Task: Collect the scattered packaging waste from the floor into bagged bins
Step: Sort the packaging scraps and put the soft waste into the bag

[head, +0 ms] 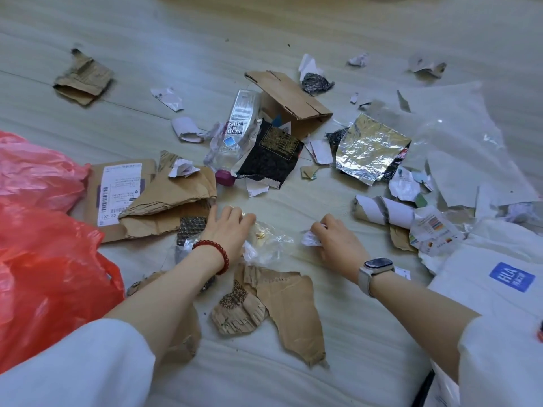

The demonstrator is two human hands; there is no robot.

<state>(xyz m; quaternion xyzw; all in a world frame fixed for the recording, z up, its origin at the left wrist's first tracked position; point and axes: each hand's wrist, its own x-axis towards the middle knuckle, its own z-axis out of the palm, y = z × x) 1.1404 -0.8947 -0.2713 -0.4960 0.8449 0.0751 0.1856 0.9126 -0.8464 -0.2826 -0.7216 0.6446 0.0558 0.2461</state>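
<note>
1. The right hand (338, 245) was curled closed around a crumpled white paper scrap (311, 238), pinched at its fingertips just above the pale floor (264, 377).
2. The left hand (227, 230), wearing a red bead bracelet (214, 254), lay palm-down with fingers spread over a clear plastic wrapper (270, 245); it rested on the film rather than visibly gripping it.
3. The waste lay scattered ahead: torn cardboard (282, 298), a labelled cardboard mailer (141, 195), a crushed plastic bottle (238, 133), silver foil packaging (367, 148) and a black wrapper (270, 154).
4. A red plastic bag (50, 274) sat at the left, a white bag (484, 295) at the right.
5. The scrap and film looked featherlight, soft and likely slippery; bunching them into the fist would probably hold better than pinching an edge.
6. The cardboard seemed stiffer and could be taken by an edge; the bottle by its body.
</note>
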